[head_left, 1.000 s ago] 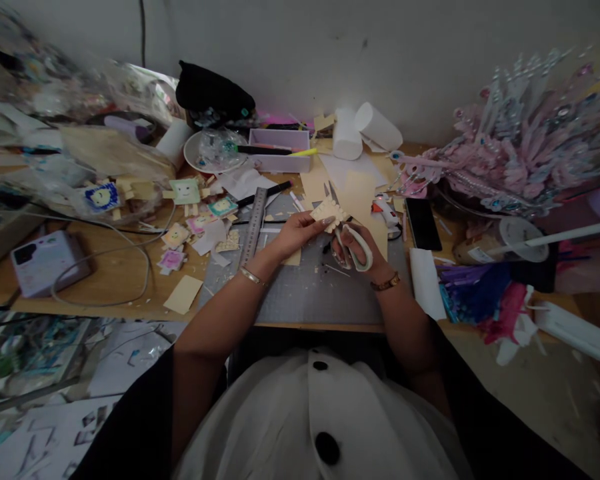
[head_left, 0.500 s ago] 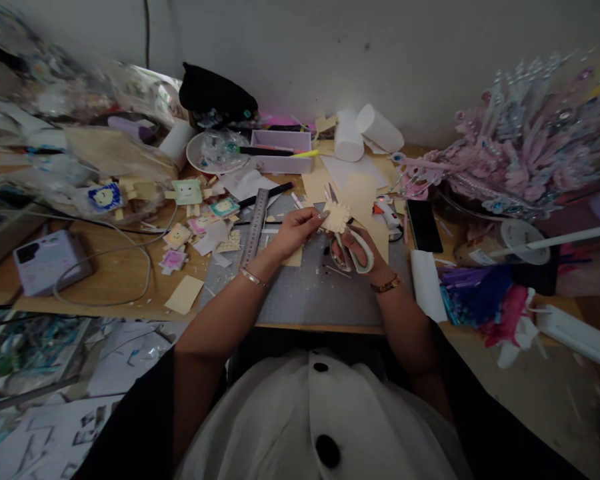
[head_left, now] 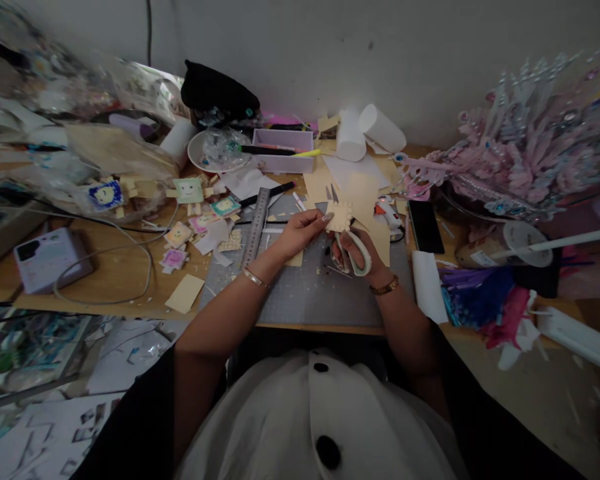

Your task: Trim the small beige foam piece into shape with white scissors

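Note:
Between the fingers of my left hand [head_left: 307, 230] is a small cream card piece [head_left: 339, 217] with scalloped, bumpy edges. My right hand [head_left: 363, 257] is closed around the white handles of a pair of scissors [head_left: 362, 256]. The scissor blades point away from me and their tips show past the far edge of the card, slightly apart. The card partly hides the blades. Both hands are over a grey cutting mat [head_left: 305, 300] littered with tiny scraps. A metal ruler [head_left: 255, 230] lies on the mat left of my left hand.
Small decorated paper figures [head_left: 187, 191] lie to the left, near a lilac box-shaped device [head_left: 53, 260] with a cable. A lilac tray [head_left: 283, 141] with pens stands at the back. On the right are a glue gun [head_left: 389, 212], a phone [head_left: 425, 227] and pink jewelled crowns [head_left: 510, 147].
The card has turned slightly in my left fingers, so its face and bumpy edge show more squarely. The scissors stay in my right hand. The view has shifted a little.

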Motion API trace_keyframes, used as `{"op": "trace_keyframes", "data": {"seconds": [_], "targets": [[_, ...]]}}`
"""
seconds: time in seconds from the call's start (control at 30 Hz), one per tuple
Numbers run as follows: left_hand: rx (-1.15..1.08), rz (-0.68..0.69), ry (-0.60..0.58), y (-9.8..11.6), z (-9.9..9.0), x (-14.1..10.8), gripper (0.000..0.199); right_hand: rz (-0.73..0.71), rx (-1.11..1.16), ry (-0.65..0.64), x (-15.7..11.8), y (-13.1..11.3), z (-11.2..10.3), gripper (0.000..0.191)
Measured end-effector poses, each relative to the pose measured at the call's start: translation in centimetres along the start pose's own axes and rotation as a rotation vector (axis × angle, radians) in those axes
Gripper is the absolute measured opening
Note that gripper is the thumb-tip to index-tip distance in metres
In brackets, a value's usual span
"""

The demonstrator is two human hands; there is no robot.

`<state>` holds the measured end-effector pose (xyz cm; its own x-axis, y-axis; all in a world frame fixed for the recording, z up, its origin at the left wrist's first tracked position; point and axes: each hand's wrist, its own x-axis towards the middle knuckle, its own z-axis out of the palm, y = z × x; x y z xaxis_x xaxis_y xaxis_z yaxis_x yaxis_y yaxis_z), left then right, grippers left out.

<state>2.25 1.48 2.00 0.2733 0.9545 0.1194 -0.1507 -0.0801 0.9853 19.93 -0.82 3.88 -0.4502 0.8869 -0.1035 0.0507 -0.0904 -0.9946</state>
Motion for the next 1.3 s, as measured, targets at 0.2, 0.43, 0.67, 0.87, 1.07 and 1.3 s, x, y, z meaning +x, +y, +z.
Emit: {"op": "trace_keyframes", "data": {"seconds": [0.2,0.43,0.67,0.87,1.07,1.3], "targets": [[0.002,0.004,0.019,-0.2,-0.2,0.1,0.064,0.008,-0.033,0.006,0.1,0.2,-0.2,0.061],[-0.024,-0.031,0.023,0.4,-0.2,0.0,0.064,0.027,-0.029,0.000,0.1,-0.5,-0.4,0.056],[-0.035,-0.015,0.061,0.0,-0.8,0.2,0.059,0.048,-0.068,0.001,0.1,-0.7,-1.1,0.057],[-0.052,0.006,0.118,-0.5,-1.4,0.5,0.053,0.062,-0.071,0.001,0.0,-0.7,-1.2,0.055],[-0.033,-0.054,0.200,-0.9,-1.7,0.8,0.045,0.079,-0.106,0.005,0.0,-0.9,-1.2,0.054],[-0.030,-0.036,0.230,-0.7,-1.8,0.9,0.047,0.118,-0.081,0.026,0.0,-1.2,-1.0,0.057]]}}
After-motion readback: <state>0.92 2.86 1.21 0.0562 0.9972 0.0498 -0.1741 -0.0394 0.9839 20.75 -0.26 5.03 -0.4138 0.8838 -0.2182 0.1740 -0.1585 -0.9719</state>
